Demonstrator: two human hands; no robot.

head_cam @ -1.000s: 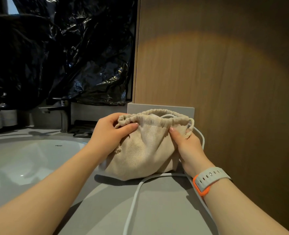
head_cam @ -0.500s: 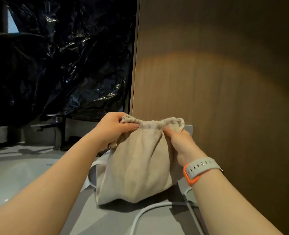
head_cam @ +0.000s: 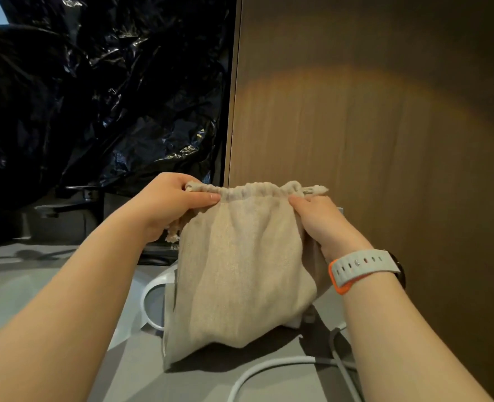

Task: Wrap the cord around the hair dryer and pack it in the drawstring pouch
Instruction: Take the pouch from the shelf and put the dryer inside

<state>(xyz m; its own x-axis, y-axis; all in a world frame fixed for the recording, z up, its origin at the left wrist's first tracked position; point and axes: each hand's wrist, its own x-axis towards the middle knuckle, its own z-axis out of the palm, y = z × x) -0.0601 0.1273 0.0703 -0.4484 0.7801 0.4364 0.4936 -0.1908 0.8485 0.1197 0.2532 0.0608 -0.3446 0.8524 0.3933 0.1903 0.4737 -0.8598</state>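
Fronting a wood panel, the grey desk carries a cord; left grip and right grip pinch the pouch at its gathered top.

We find the scene dim overall. A warm arc of light falls across the wooden panel, and its upper part stays dark. The black plastic sheet shows small glints. The pouch casts a soft shadow on the counter. We note mild softness and wide-angle stretching toward the lower corners.
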